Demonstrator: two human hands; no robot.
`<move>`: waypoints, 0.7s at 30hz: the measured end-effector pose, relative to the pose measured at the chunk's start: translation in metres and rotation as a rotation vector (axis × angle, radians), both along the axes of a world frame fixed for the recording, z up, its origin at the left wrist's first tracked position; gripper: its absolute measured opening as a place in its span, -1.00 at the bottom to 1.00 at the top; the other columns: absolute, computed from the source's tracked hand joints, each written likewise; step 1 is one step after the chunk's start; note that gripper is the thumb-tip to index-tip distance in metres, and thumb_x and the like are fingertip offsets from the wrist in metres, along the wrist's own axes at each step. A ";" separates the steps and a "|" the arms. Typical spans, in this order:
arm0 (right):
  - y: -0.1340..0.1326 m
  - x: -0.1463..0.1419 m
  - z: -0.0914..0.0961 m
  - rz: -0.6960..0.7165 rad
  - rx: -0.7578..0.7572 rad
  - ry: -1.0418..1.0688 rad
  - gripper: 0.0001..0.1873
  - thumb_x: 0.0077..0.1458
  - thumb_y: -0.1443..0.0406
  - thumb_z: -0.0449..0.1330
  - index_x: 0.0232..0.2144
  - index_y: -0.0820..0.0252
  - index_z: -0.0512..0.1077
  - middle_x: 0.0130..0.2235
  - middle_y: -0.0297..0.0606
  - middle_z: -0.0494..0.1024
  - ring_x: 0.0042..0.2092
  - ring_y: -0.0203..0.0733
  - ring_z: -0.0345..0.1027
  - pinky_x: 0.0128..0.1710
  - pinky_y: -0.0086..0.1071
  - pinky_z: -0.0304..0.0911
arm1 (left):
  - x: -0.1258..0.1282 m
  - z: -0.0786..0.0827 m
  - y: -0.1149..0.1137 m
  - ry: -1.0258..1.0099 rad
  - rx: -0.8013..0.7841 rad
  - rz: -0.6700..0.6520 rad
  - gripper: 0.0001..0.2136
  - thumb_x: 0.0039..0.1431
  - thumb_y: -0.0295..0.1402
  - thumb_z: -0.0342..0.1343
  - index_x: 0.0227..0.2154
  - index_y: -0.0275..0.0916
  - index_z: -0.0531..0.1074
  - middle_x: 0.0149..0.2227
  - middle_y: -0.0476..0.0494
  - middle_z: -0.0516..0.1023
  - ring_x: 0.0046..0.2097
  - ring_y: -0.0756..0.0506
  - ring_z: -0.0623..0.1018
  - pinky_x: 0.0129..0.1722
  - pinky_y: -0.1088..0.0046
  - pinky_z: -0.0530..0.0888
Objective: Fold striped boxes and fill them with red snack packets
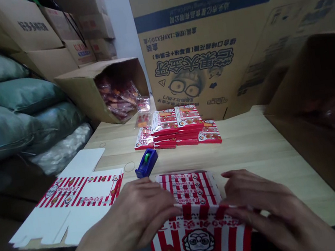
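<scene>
A red-and-white striped carton (201, 239) with a cartoon face on its front panel stands at the table's near edge, its top open. Inside it, a row of small striped boxes (186, 188) shows. My left hand (143, 216) grips the carton's upper left edge with thumb and fingers. At the upper right edge, my right hand (259, 206) pinches the panel, its thumb along the rim. Left of my left hand lies a pile of flat, unfolded cartons (79, 194), white with striped panels. A blue tape dispenser (146, 163) with green tape sits just beyond the left hand.
Stacked small striped packs (177, 126) lie at the table's back. Behind them, a tipped box (82, 92) holds many wrapped packets (120, 99). A large cardboard box (190, 71) walls the back; another dark box (320, 126) stands right. Stuffed sacks (19, 96) are piled left.
</scene>
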State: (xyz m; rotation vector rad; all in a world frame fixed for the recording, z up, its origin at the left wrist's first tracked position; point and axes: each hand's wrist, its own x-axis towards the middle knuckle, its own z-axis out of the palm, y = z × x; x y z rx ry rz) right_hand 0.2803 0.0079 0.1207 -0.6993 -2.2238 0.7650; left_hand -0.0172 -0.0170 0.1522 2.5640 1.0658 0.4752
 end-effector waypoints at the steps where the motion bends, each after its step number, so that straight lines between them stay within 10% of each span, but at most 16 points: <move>1: -0.002 0.001 0.000 0.001 0.029 0.012 -0.86 0.32 0.39 0.19 -0.25 0.06 0.52 -0.31 -0.31 0.61 -0.24 -0.18 0.48 0.00 -0.20 0.39 | -0.007 -0.002 -0.003 -0.031 -0.002 0.015 -0.78 0.49 -0.36 0.00 -0.28 -0.18 0.49 -0.37 -0.02 0.56 -0.30 -0.05 0.54 -0.20 0.39 0.38; 6: 0.028 -0.002 -0.035 -0.094 -0.216 0.118 -0.83 0.32 0.28 0.24 -0.37 0.06 0.54 -0.33 -0.30 0.61 -0.23 -0.15 0.50 -0.08 -0.24 0.43 | -0.039 -0.035 0.017 -0.178 -0.056 0.173 -0.82 0.47 -0.37 0.03 -0.21 -0.16 0.53 -0.26 -0.06 0.62 -0.20 -0.07 0.56 -0.14 0.38 0.42; 12: 0.075 -0.028 -0.118 -0.393 -0.592 0.420 -0.63 0.02 -0.05 0.44 -0.44 0.12 0.59 -0.19 -0.17 0.64 -0.12 -0.03 0.53 -0.27 -0.34 0.46 | -0.043 -0.115 0.067 -0.343 -0.109 0.337 -0.76 0.44 -0.21 0.07 -0.29 -0.16 0.56 -0.11 -0.17 0.58 -0.01 -0.16 0.52 0.04 0.23 0.42; 16: 0.064 -0.033 -0.142 -0.482 -0.853 0.622 -0.60 0.01 -0.07 0.44 -0.24 0.05 0.61 0.03 -0.15 0.64 -0.09 0.03 0.57 -0.29 -0.28 0.50 | -0.028 -0.157 0.057 -0.711 -0.212 0.571 -0.72 0.43 -0.12 0.04 -0.14 -0.18 0.55 0.12 -0.24 0.53 0.21 -0.23 0.46 0.25 0.13 0.33; 21: 0.048 -0.037 -0.153 -0.465 -1.083 0.721 -0.45 0.00 -0.24 0.29 -0.21 0.03 0.62 -0.30 -0.14 0.72 -0.32 0.19 0.62 -0.31 0.05 0.54 | -0.002 -0.183 0.033 -1.175 -0.611 0.742 -0.48 0.21 0.02 0.24 0.12 -0.19 0.49 0.09 -0.24 0.61 0.07 -0.30 0.60 0.05 0.18 0.52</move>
